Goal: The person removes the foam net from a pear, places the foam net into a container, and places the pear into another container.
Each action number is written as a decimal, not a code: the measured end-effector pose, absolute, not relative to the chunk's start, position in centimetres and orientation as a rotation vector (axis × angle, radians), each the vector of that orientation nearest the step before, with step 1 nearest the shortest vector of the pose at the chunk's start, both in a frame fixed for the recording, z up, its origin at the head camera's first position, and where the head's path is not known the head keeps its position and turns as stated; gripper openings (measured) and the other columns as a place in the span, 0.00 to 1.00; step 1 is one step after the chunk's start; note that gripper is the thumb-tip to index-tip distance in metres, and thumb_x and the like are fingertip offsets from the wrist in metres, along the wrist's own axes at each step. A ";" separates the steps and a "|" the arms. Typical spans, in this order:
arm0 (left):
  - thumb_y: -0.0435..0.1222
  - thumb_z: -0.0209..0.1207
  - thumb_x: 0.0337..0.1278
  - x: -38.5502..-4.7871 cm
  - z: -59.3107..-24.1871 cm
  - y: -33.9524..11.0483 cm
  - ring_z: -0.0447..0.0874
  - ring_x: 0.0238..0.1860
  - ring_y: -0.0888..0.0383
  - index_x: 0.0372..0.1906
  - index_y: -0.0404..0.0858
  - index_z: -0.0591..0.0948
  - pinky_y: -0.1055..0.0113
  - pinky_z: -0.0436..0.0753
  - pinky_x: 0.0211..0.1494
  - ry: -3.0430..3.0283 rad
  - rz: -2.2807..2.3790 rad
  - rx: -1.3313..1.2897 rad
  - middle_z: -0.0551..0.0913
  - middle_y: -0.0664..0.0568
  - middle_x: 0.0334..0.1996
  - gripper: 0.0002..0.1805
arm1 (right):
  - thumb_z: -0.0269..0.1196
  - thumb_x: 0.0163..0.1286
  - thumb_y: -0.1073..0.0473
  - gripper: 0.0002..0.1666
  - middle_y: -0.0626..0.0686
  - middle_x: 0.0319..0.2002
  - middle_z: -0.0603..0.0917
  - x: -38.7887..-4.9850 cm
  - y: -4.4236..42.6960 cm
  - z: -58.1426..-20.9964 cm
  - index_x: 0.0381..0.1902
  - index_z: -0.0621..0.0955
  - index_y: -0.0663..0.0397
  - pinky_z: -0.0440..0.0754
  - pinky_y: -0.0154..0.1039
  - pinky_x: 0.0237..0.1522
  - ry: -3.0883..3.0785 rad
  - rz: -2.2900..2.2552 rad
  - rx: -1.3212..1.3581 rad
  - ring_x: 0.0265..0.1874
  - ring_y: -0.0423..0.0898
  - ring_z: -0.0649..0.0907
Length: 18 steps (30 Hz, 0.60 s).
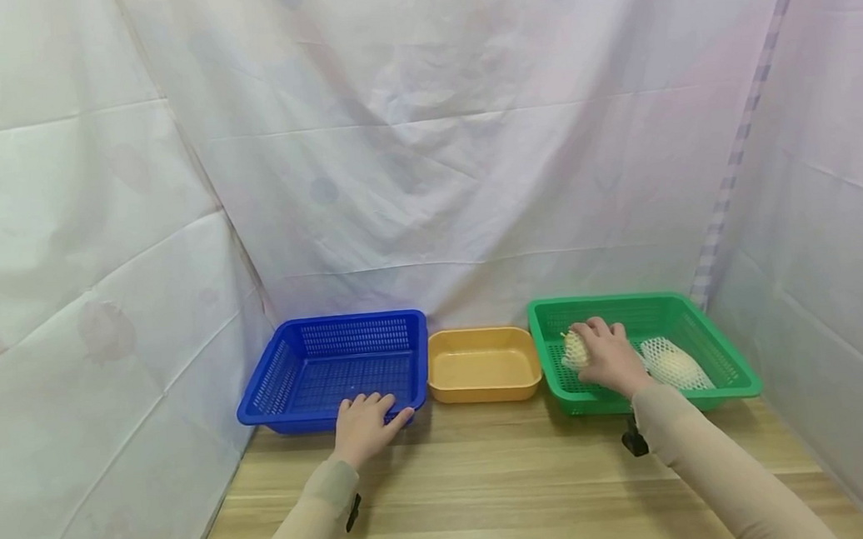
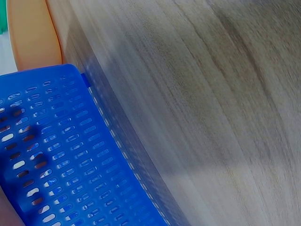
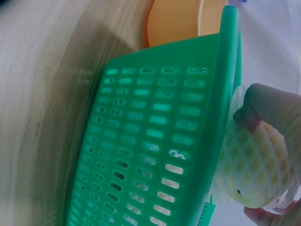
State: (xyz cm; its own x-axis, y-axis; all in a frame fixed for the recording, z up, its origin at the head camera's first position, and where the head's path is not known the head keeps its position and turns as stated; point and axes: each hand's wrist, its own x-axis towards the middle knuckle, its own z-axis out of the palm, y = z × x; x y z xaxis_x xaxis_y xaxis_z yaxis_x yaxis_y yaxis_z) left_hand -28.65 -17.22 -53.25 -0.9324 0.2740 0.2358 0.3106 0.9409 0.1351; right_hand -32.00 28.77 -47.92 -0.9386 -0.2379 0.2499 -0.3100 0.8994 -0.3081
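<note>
In the head view my right hand [image 1: 612, 357] grips a pale yellow round fruit [image 1: 576, 349] in a white foam net, over the left part of the green basket [image 1: 740, 377]. The right wrist view shows the thumb and fingers around the netted fruit [image 3: 256, 162], just beyond the basket's rim. Another pale fruit in a foam net [image 1: 674, 364] lies in the right half of that basket. My left hand [image 1: 363, 429] rests on the front rim of the blue basket [image 1: 261, 411], fingers spread and holding nothing. Only a sliver of it shows in the left wrist view.
Between the two baskets stands a shallow yellow-orange tray [image 1: 485, 395]. All three containers sit along the back of a wooden table [image 1: 492, 491]. White cloth [image 1: 453, 151] hangs behind and on both sides.
</note>
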 end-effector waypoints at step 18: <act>0.69 0.44 0.60 -28.8 -53.6 -17.3 0.77 0.48 0.47 0.55 0.47 0.82 0.45 0.70 0.51 -2.857 -0.227 -0.449 0.83 0.51 0.48 0.36 | 0.72 0.52 0.60 0.49 0.71 0.65 0.57 -32.1 28.8 -48.5 0.70 0.64 0.52 0.72 0.61 0.38 -2.883 0.579 0.348 0.56 0.73 0.63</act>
